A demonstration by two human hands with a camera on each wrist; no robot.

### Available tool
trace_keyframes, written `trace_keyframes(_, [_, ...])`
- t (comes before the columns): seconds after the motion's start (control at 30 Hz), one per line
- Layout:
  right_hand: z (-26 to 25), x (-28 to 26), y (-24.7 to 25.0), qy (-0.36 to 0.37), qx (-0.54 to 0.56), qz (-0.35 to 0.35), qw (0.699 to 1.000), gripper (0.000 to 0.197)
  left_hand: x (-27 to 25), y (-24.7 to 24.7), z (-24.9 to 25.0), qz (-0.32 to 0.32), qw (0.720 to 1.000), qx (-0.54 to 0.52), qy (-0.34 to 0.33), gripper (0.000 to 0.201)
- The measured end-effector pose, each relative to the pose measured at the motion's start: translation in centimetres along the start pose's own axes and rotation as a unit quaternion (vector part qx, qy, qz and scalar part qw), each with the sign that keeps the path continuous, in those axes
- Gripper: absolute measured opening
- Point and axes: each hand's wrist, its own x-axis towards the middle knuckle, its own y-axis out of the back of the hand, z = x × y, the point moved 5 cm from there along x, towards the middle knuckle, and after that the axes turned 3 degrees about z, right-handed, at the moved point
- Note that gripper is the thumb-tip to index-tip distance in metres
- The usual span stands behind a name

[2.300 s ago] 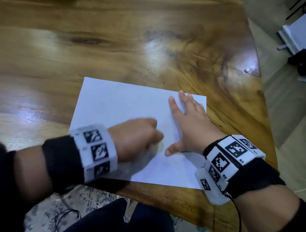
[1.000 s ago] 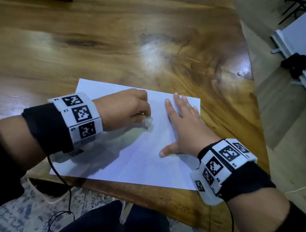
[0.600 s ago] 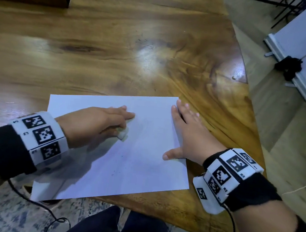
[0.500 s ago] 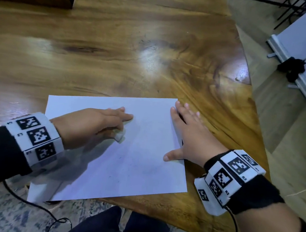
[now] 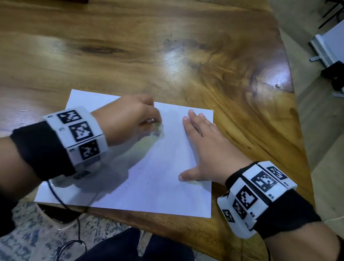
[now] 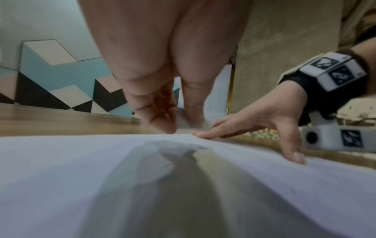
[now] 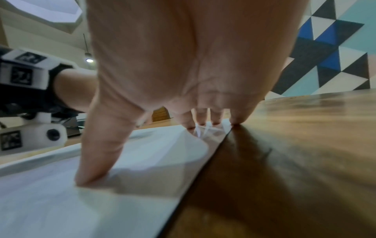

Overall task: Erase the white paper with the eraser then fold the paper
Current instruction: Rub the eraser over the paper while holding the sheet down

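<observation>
Rubbing eraser (image 5: pixel 154 122) on white paper (image 5: pixel 151 181) at table (image 5: pixel 133 42) near edge.
Left hand (image 5: pixel 130 120) pinching eraser near paper's far edge; right hand (image 5: pixel 205 146) flat, fingers straight, pressing paper's right side.

The left hand (image 5: pixel 129 117) is curled, fingertips pinched downward; the right hand (image 5: pixel 204 148) lies flat, fingers straight, thumb spread toward the near side.

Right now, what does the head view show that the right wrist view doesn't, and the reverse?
Only the head view shows the left hand gripping the eraser on the paper, plus scattered dark specks. Only the right wrist view shows the right hand's little finger on the bare table beyond the paper's edge. Both show the right hand pressing the paper flat.
</observation>
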Motion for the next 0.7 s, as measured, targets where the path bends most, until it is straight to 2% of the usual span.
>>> trace_keyframes(0.13, [-0.1,0.1,-0.2,-0.012,-0.049,0.001,0.999,0.129,2.8,-1.1,1.2,0.022,0.997,0.05,0.063,0.026])
trace_keyframes(0.23, [0.0,0.0,-0.2,-0.024,-0.07,0.001,0.997,0.129,3.4,-1.4,1.4,0.023,0.996,0.054,0.066,0.017])
trace_keyframes(0.3, [0.1,0.0,-0.1,-0.031,-0.076,0.0,0.997,0.129,2.4,-1.7,1.4,-0.024,0.998,0.043,0.037,0.015])
trace_keyframes(0.37, [0.1,0.0,-0.1,-0.038,-0.08,-0.004,0.996,0.129,0.9,-2.4,1.5,-0.124,0.991,0.038,0.017,0.014])
trace_keyframes(0.4, [0.1,0.0,0.0,-0.042,-0.079,-0.007,0.996,0.128,0.4,-2.6,1.4,-0.164,0.986,0.038,0.02,0.014])
trace_keyframes(0.43, [0.2,0.1,0.0,-0.044,-0.078,-0.009,0.996,0.128,0.4,-2.6,1.3,-0.176,0.983,0.036,0.029,0.015])
trace_keyframes(0.6, [0.1,0.1,-0.1,-0.049,-0.072,-0.014,0.996,0.127,4.6,-1.0,1.2,-0.04,0.995,0.06,0.063,0.016])
trace_keyframes(0.7, [0.2,0.2,-0.1,-0.048,-0.073,-0.016,0.996,0.127,4.3,-1.3,1.2,-0.061,0.994,0.062,0.07,0.01])
